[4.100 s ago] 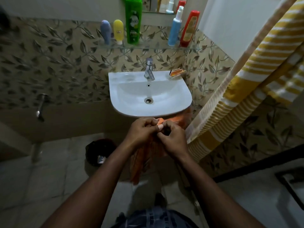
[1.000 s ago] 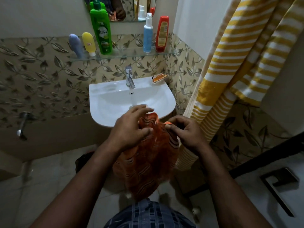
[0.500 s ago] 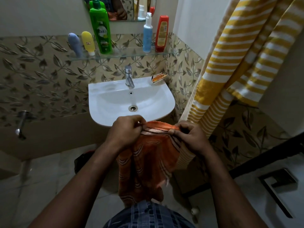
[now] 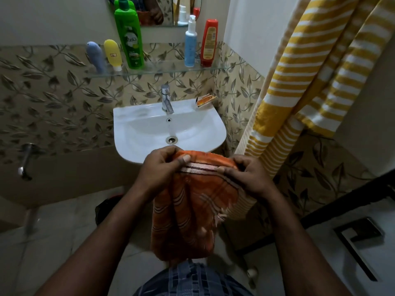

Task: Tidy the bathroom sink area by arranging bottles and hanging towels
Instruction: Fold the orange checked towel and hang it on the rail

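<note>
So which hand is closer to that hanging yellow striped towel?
Right. The right hand is beside the yellow striped towel; the left hand is farther off, across the orange towel both grip.

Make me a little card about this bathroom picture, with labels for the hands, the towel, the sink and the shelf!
Hands: left hand and right hand both pinch the towel's top edge
Towel: orange towel with pale stripes, hanging down in front of the sink
Sink: white sink, tap at the back, small orange packet on its back right corner
Shelf: glass shelf with five containers upright: grey-blue tube, yellow tube, green bottle, blue bottle, red bottle
Right side: yellow striped cloth hanging
</note>
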